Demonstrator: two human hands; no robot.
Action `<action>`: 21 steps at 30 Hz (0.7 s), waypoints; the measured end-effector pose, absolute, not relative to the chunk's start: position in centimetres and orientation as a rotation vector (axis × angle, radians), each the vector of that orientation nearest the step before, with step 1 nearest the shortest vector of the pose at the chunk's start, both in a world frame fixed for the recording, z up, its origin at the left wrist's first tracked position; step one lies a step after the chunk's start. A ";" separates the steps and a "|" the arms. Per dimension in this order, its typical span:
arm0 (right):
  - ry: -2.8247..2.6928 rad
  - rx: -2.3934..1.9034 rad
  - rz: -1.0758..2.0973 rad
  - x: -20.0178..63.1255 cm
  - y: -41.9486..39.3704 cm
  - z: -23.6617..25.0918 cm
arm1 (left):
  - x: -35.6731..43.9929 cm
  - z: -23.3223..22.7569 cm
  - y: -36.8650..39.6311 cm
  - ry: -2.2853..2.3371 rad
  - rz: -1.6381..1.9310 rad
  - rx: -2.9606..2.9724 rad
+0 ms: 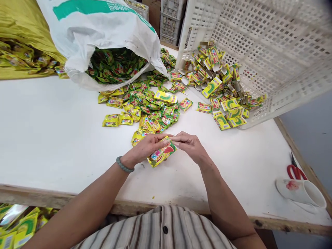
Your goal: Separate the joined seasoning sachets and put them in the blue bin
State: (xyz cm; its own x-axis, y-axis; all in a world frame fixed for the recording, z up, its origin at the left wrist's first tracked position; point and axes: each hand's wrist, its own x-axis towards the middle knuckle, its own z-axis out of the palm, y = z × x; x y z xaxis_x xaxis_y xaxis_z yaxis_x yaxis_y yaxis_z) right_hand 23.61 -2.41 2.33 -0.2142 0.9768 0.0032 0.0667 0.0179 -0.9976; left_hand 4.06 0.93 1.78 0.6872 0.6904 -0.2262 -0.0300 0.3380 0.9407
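A small yellow and green candy box (161, 154), printed with a watermelon slice and fruit, is gripped by my left hand (147, 147), thumb across its front. The fingers of my right hand (188, 143) are pressed together at the box's upper right end, next to my left thumb. Whether that end is folded closed cannot be seen behind the fingers. Just beyond my hands lies a loose pile of small candy packets (150, 107), yellow ones nearest and green ones behind. One flat box (166, 97) rests on top of the pile.
A white sack (109, 31) spills green packets at the back; a yellow sack (23, 24) stands left. On the right, a tipped white plastic crate (259, 45) holds many small boxes (212, 79). Red-handled scissors (295, 171) and a mug on its side (290, 190) lie near the right edge.
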 end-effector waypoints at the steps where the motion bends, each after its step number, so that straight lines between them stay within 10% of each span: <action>1: -1.371 -1.134 1.321 23.4 -2.4 2.3 | 4.2 1.9 0.9 0.696 0.538 1.086; 21: -1.361 -1.575 0.455 27.7 3.4 1.6 | 6.0 -1.1 0.2 1.218 0.603 1.656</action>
State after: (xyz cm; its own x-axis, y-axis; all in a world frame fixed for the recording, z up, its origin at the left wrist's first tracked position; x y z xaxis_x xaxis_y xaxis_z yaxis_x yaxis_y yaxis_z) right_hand 27.70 3.40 1.56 0.3056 0.9037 0.2998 0.5421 0.0937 -0.8351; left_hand 5.96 0.23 -1.11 0.3801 0.9138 -0.1432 0.4404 -0.0427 0.8968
